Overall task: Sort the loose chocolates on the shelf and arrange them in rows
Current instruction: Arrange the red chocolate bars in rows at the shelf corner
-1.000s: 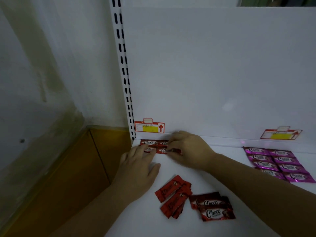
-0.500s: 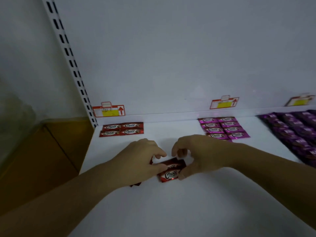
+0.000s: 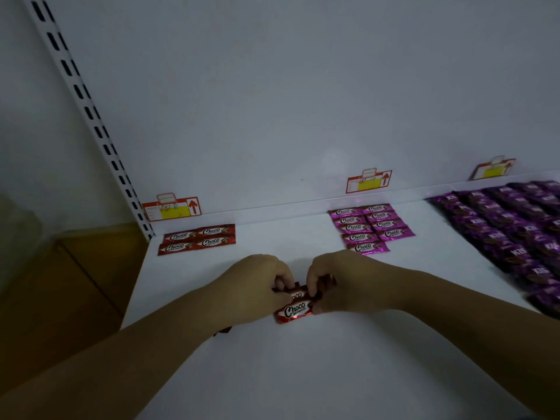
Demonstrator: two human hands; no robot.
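- Choco bars (image 3: 293,310) in red wrappers lie loose in a small heap near the front of the white shelf (image 3: 303,374), between the two hands.
- Seen from the head camera, the left hand (image 3: 254,286) has its fingers curled onto the heap's left end, and the right hand (image 3: 342,283) pinches a wrapper at the right end.
- Half a second ago the hands stood a little apart around the heap; now their fingertips almost meet above it.
- A second ago both hands were at the back of the shelf, by the red block (image 3: 197,239). That block of four flat bars now lies untouched in two rows at the back left corner.
- Pink packs (image 3: 368,227) sit in two columns at the back, and purple packs (image 3: 515,231) fill the right side, cut off by the frame edge.
- Three price tags (image 3: 171,209) stand along the back panel, beside the slotted upright (image 3: 91,122).
- Hands cover most of the heap, so how many bars it holds cannot be told.
- A red scrap (image 3: 222,330) peeks from under the left forearm, mostly hidden.
- Dim light blurs the small print.
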